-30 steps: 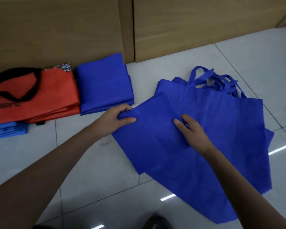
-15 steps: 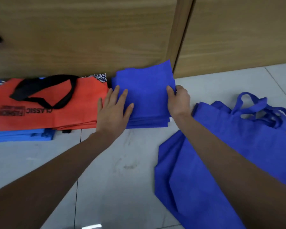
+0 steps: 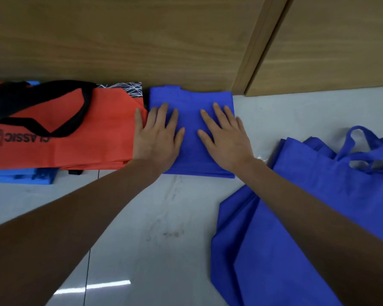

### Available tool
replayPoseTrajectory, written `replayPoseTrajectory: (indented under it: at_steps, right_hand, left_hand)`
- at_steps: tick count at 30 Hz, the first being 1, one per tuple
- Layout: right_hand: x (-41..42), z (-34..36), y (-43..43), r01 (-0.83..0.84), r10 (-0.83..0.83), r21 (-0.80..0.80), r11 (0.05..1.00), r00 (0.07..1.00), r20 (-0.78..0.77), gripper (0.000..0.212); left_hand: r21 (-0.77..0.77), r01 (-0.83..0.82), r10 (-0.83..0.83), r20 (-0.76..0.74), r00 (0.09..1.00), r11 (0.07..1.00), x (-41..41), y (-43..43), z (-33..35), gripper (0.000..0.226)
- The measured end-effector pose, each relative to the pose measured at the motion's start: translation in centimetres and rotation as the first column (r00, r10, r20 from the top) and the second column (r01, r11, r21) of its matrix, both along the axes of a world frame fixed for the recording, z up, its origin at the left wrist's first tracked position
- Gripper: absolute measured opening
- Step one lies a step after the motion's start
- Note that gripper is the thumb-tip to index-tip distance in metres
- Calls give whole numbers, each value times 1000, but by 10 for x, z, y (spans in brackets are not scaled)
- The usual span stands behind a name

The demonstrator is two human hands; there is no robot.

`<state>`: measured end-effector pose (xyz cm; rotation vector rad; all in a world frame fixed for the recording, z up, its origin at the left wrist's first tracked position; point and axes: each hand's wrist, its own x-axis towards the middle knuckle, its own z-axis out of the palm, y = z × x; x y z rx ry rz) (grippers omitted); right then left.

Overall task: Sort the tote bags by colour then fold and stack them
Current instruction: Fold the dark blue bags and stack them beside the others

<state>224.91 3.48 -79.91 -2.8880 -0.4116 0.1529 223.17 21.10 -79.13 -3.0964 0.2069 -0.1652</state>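
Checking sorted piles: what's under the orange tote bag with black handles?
Under the orange tote bag with black handles, light-blue folded fabric pokes out at the front; how far it extends underneath is hidden.

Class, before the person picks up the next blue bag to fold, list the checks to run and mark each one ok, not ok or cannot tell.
1. Both hands free: left hand and right hand lie flat and open on the folded blue stack: ok.
2. Stack edges squared: cannot tell.
3. Blue stack apart from orange bags: touching, not overlapping: ok.
4. Unfolded blue bags near the right hand: ok.
5. Floor free for folding: ok.
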Motion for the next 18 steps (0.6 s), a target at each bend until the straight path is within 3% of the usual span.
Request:
replayPoseTrajectory:
  at_steps: [3,7,13,18]
  right_hand:
    - [-3,-15,-4,50,-49,39,998,999,-22,55]
    - [-3,-22,-1,84,-85,48,995,996,12,53]
    - [-4,-19,0,100,-101,27,995,994,32,53]
    - [-5,-8,3,71,-66,-113,991,997,47,54]
  left_hand:
    - [-65,-27,21,-89,996,998,-2,-1,-22,66]
    - [-101,-59,48,-101,994,993,-1,-3,-38,65]
    - [-81,-68,60,-97,993,994,1,-6,-39,68]
    - [29,-65,68,-152,986,997,2,-10,-32,63]
